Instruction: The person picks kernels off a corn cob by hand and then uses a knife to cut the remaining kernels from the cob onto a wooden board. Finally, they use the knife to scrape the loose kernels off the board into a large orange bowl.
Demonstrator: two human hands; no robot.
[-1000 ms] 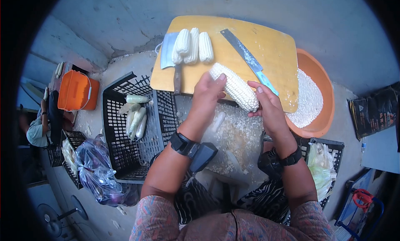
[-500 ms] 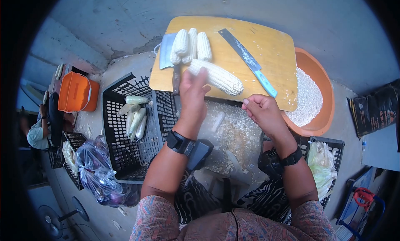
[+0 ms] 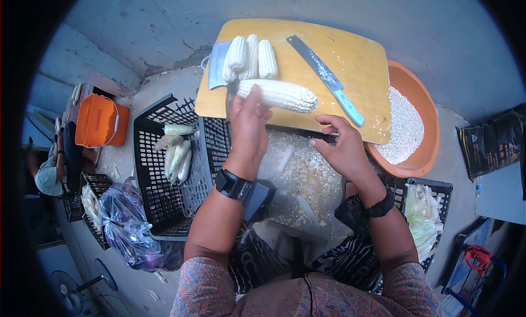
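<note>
My left hand (image 3: pixel 250 120) grips the left end of a white corn cob (image 3: pixel 282 95), thumb and fingers around its end. The cob lies level across the near part of a yellow wooden cutting board (image 3: pixel 350 59). My right hand (image 3: pixel 344 144), fingers spread and nothing in them, hovers at the board's near edge, just right of the cob's tip. Several more white cobs (image 3: pixel 251 56) lie behind on a cleaver (image 3: pixel 217 65), whose handle is partly hidden. To the right rests a long knife (image 3: pixel 323 70) with a light blue handle, bits of corn on its blade.
An orange basin (image 3: pixel 430 111) of white kernels stands right of the board. At left, a black crate (image 3: pixel 159 207) contains several cobs. Farther left are an orange bucket (image 3: pixel 82 125), a plastic bag (image 3: pixel 129 224) and another person (image 3: pixel 50 177). Husks (image 3: pixel 422 224) fill a crate at right.
The cob in my left hand has turned closer to level and shifted slightly left. My right hand has gone from pinched fingers to spread ones.
</note>
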